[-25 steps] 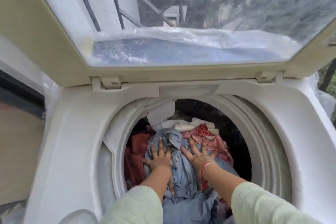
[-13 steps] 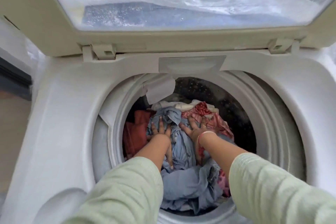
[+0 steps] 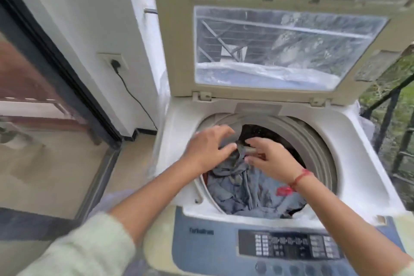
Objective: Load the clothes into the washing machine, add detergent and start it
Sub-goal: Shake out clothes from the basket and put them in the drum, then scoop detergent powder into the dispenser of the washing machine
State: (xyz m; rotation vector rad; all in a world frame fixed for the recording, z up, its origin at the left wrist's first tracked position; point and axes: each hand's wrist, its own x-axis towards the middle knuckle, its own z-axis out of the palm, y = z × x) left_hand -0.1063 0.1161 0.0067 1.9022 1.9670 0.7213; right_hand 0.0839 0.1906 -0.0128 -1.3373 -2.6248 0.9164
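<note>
The top-loading washing machine (image 3: 358, 163) stands with its lid (image 3: 174, 51) raised. Its drum holds a pile of clothes, mostly a grey-blue garment (image 3: 246, 190) with a red piece (image 3: 284, 191) showing on the right. Both hands hover over the drum's mouth. My right hand (image 3: 271, 159), with a red thread at the wrist, pinches a raised fold of the grey-blue garment. My left hand (image 3: 208, 145) has its fingers spread, and its thumb lies against the same fold. No detergent is in view.
The blue control panel (image 3: 289, 244) with buttons runs along the machine's near edge. A wall socket with a black plug and cord (image 3: 115, 63) is on the left wall, beside a sliding glass door (image 3: 33, 96). A dark railing (image 3: 389, 107) stands to the right.
Both hands pressed flat on the clothes deep in the drum; they have now lifted to the drum's mouth, the right pulling up a fold. The view has drawn back, showing the panel.
</note>
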